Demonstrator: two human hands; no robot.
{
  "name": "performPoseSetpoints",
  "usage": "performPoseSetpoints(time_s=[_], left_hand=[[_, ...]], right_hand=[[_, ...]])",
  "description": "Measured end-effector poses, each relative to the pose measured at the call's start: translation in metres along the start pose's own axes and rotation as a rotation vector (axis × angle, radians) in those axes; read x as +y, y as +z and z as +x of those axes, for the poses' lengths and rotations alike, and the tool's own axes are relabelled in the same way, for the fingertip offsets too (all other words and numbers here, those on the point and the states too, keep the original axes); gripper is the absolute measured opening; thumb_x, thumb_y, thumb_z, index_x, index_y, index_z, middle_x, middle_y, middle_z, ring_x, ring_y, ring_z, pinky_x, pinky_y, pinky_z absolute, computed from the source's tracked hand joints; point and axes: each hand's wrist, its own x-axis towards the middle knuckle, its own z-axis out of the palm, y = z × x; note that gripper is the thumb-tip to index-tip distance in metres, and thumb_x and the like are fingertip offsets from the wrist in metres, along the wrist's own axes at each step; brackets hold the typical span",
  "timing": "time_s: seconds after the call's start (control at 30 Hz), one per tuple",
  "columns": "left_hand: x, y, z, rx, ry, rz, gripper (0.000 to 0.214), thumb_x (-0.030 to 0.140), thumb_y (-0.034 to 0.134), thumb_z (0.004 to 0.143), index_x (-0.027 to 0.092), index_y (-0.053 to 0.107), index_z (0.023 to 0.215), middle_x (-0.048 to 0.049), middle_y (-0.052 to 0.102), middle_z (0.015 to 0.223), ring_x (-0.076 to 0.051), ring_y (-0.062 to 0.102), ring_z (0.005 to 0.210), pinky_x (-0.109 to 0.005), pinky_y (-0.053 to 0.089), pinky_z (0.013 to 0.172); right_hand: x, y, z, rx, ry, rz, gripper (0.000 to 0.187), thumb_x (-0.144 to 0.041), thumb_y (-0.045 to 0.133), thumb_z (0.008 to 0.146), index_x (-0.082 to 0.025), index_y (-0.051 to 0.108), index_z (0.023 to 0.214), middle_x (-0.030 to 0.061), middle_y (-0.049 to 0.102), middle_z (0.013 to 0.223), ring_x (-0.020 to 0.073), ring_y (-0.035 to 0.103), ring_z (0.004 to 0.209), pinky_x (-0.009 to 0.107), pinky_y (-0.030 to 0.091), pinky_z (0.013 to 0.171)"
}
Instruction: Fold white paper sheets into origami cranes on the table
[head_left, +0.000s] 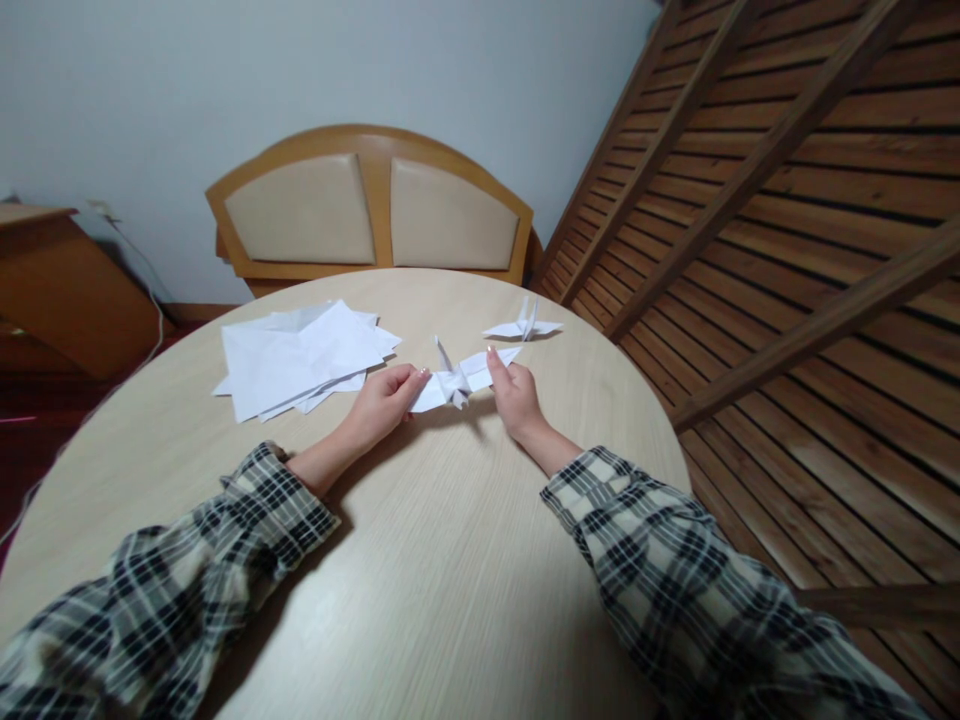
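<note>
A white origami crane (454,383) is stretched between my two hands, just above the table. My left hand (385,403) pinches its left wing between thumb and fingers. On the other side, my right hand (517,397) grips the right wing, thumb on top. The crane's thin neck or tail points up and away from me, and its folded body faces me. Behind my right hand, a second paper crane (523,329) rests on the table with its wings spread.
A loose pile of white paper sheets (300,350) lies on the left of the round wooden table (420,600). Past the far edge stands a wooden headboard (382,150) with padded panels. A slatted wooden wall (787,250) slopes along the right.
</note>
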Motion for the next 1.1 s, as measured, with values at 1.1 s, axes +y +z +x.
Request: performPoseSetpoints(time_s=[1.1], left_hand=[[-0.029, -0.025, 0.006, 0.165, 0.105, 0.356, 0.041, 0.045, 0.038, 0.093, 0.022, 0.043, 0.060, 0.0020, 0.043, 0.053, -0.015, 0.041, 0.054, -0.029, 0.028, 0.056]], right_hand=[[0.041, -0.065, 0.041, 0.272, -0.110, -0.181, 0.035, -0.043, 0.052, 0.087, -0.019, 0.053, 0.061, -0.0021, 0.053, 0.060, 0.0143, 0.047, 0.063, 0.026, 0.036, 0.065]])
